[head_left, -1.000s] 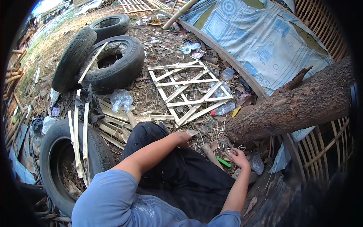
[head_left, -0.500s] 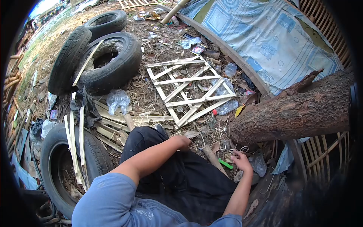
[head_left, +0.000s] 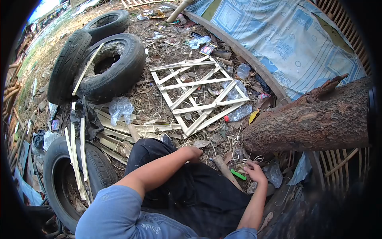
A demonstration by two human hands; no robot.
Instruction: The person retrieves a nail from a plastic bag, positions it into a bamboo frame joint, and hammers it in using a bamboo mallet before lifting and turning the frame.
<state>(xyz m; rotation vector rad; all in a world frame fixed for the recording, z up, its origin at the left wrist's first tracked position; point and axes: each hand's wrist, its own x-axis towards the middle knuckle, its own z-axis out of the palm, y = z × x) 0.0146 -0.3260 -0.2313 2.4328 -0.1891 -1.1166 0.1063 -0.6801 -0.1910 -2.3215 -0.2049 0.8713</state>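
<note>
My left hand (head_left: 193,153) is by my bent knee, over my dark trousers. Its fingers are turned away from view. Low on the right, my right hand (head_left: 255,172) reaches toward the littered ground with its fingers loosely bent and slightly apart. I make out nothing held in it. Just left of those fingers lies a bright green object, like a handle (head_left: 238,174), against a short wooden stick (head_left: 227,171). Pale fibres and scraps are around the fingertips. In front of me a lattice frame of pale split strips (head_left: 201,83) lies flat on the ground.
Old tyres (head_left: 129,75) stand and lie at the left, with another tyre (head_left: 101,161) closer to me. Pale strips (head_left: 155,128) are piled beside my knee. A thick log (head_left: 310,117) juts in from the right, below a blue patterned sheet (head_left: 274,46).
The view has shifted slightly, so the tyres appear a little farther left. Both hands stay in nearly the same places, and the right fingers have moved only slightly.
</note>
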